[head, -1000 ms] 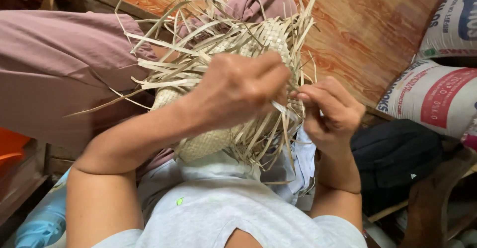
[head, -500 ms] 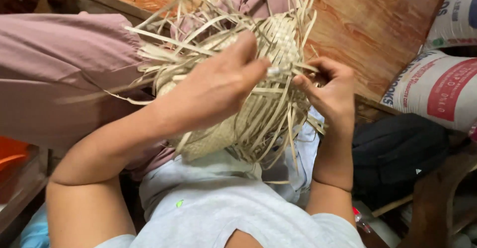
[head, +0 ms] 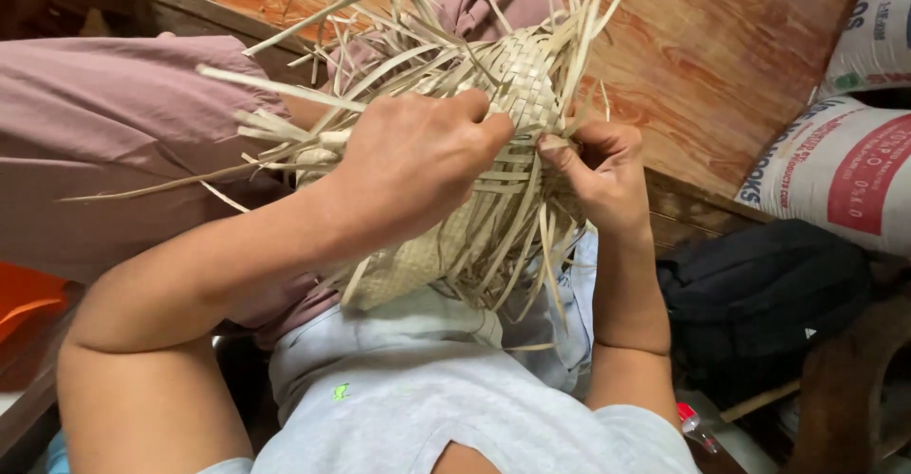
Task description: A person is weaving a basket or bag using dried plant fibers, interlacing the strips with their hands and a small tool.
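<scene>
Half-woven straw piece (head: 517,85) steadied by left hand (head: 418,166), fingers clamped over strips; loose strip pinched by right hand (head: 598,175) for plaiting.

The woven straw piece (head: 493,151) rests on the person's lap (head: 123,142), on mauve-trousered legs, under the left grip (head: 418,161) and just beside the right grip (head: 598,175). Beyond both grips runs a reddish wooden board (head: 721,47). To the right of the right grip, printed sacks (head: 835,170) lean against it, with a black bag (head: 759,303) below them.
</scene>
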